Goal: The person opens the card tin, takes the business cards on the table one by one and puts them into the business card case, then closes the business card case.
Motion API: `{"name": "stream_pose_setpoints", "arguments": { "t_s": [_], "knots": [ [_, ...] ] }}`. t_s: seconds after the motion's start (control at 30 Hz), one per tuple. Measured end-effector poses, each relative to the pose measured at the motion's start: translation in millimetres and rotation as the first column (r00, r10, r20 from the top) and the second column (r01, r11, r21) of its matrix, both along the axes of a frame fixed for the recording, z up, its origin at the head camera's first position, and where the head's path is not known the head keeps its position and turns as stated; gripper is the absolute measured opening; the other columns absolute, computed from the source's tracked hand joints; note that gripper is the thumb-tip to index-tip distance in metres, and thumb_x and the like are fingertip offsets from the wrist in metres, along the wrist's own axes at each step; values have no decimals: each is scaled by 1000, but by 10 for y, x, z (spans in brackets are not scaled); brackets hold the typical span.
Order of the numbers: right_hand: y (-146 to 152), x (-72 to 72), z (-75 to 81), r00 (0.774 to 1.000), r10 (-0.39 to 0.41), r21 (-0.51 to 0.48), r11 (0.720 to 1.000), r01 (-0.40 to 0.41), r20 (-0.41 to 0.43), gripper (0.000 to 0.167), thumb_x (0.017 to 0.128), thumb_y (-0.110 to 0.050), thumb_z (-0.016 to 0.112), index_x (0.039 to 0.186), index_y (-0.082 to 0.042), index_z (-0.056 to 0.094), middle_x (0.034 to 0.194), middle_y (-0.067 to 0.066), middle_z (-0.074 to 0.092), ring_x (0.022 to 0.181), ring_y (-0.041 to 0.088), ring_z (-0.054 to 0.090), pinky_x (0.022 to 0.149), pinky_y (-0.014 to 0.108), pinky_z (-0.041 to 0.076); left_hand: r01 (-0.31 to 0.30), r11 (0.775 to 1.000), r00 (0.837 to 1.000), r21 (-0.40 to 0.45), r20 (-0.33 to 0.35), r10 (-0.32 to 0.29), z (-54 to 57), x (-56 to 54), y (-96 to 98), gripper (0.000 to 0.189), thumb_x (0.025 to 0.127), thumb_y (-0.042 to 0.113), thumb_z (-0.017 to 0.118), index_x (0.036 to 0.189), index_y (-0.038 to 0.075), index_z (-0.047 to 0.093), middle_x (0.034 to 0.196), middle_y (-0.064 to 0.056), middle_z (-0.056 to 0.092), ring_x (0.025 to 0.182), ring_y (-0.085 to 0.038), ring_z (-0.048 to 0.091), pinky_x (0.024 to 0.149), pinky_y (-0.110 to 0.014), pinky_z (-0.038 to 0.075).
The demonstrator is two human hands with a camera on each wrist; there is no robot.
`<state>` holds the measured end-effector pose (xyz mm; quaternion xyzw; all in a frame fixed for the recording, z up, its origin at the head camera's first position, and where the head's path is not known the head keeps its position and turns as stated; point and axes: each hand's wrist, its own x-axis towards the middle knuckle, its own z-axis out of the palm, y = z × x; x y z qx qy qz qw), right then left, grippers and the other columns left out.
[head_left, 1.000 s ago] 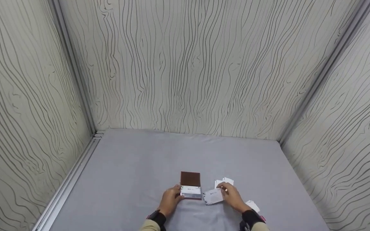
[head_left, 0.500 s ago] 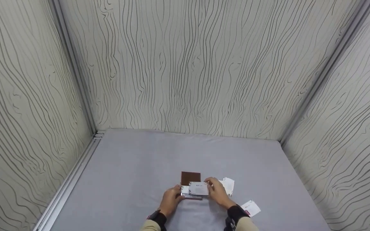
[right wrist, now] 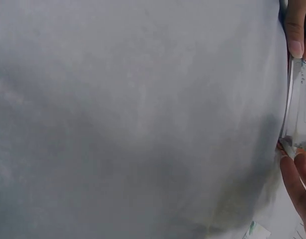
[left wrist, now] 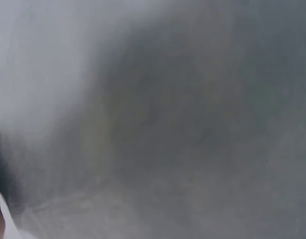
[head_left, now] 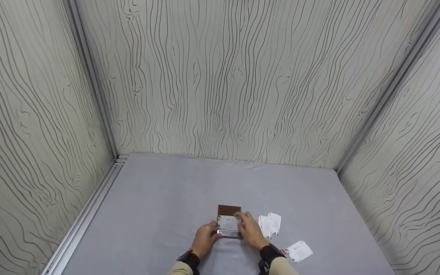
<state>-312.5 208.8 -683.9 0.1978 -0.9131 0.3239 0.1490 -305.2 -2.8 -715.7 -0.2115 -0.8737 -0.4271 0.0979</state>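
Observation:
A small card case with a brown lid [head_left: 227, 210] folded back lies on the grey cloth. My left hand [head_left: 204, 238] grips its left edge, thumb at the near corner. Over the case's silvery tray, a white printed card [head_left: 227, 221] lies almost square with the sides. At that card's right end, my right hand [head_left: 252, 232] pinches it, fingertips bent over the edge. The right wrist view catches the card [right wrist: 305, 102] between the left thumb [right wrist: 295, 37] and the right fingers [right wrist: 294, 181]. Only a sliver of hand shows in the left wrist view.
Overlapping white cards [head_left: 270, 224] lie right of the case. Another white card [head_left: 299, 251] is nearer the right forearm. Pale wood-grain panels [head_left: 227, 84] enclose the grey cloth-covered table [head_left: 166, 191], and a metal rail [head_left: 86, 217] runs along its left side.
My right hand has carried a card leftward from beside the loose cards and lowered it over the case tray. The left hand has stayed at the case.

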Motion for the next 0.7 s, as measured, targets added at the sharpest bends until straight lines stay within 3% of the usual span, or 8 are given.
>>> {"name": "stream_pose_setpoints", "arguments": {
  "t_s": [0.17, 0.4, 0.53, 0.7],
  "knots": [
    [44, 27, -43, 1000, -1, 36, 999, 1, -3, 37, 84, 8, 67, 118, -4, 63, 90, 3, 49, 73, 10, 46, 62, 27, 45, 29, 1000, 997, 5, -66, -28, 32, 13, -1, 19, 82, 8, 76, 98, -2, 75, 117, -24, 67, 114, -39, 62, 98, -50, 49],
    [65, 70, -46, 999, 36, 122, 992, -39, 30, 30, 86, 8, 65, 115, -1, 68, 96, 5, 49, 80, 18, 48, 69, 33, 47, 19, 1000, 998, 20, -58, -17, 35, 17, -1, 18, 82, 8, 76, 97, 0, 76, 116, -21, 68, 114, -37, 63, 98, -51, 48],
    [53, 118, -25, 997, 31, 202, 978, -45, 69, 31, 92, 3, 60, 121, -1, 68, 101, 8, 49, 87, 26, 48, 75, 38, 48, 22, 1000, 999, 19, -40, -21, 9, 10, -1, 18, 82, 8, 76, 98, 0, 76, 118, -21, 68, 116, -37, 62, 99, -50, 48],
    [65, 159, 1, 995, 37, 231, 971, -58, 94, 32, 94, -2, 59, 125, -2, 66, 104, 9, 50, 91, 29, 49, 76, 40, 48, 20, 1000, 999, 22, -31, -20, -42, -13, -18, 18, 82, 9, 76, 99, 1, 76, 120, -20, 67, 117, -35, 62, 100, -49, 47]
  ]
}}
